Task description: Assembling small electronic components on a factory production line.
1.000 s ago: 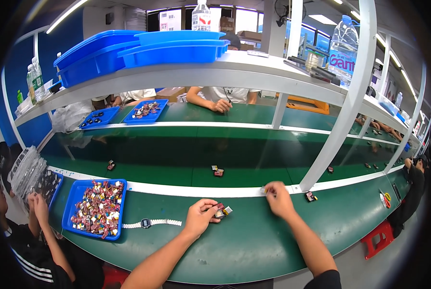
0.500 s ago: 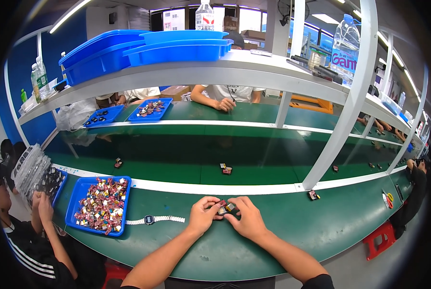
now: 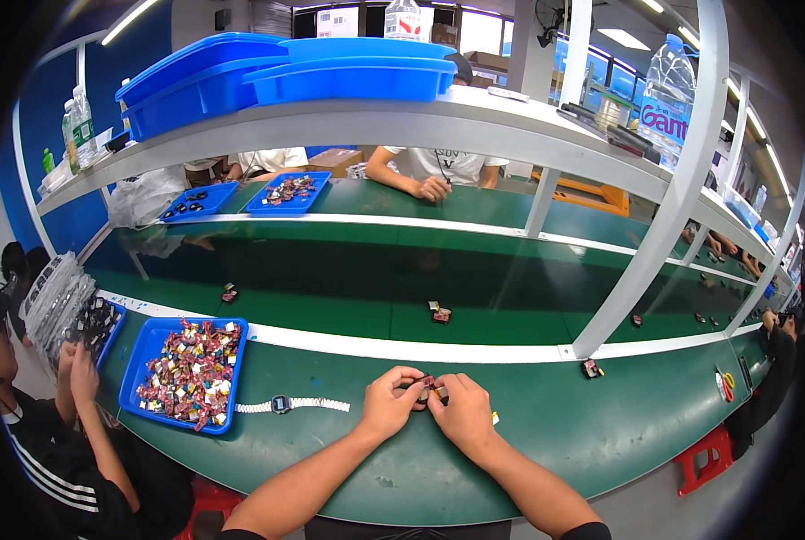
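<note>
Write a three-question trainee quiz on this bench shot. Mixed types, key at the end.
1. Where are the fingers of the left hand and right hand?
A) Spread flat, far apart
B) Together at one small part
C) Gripping the shelf post

2. Fill in: the white-strapped watch lies between the left hand and a blue ____ filled with a heap of parts.

3. True or false: the scissors lie to the right of both hands.

Key: 1. B; 2. tray; 3. True.
</note>
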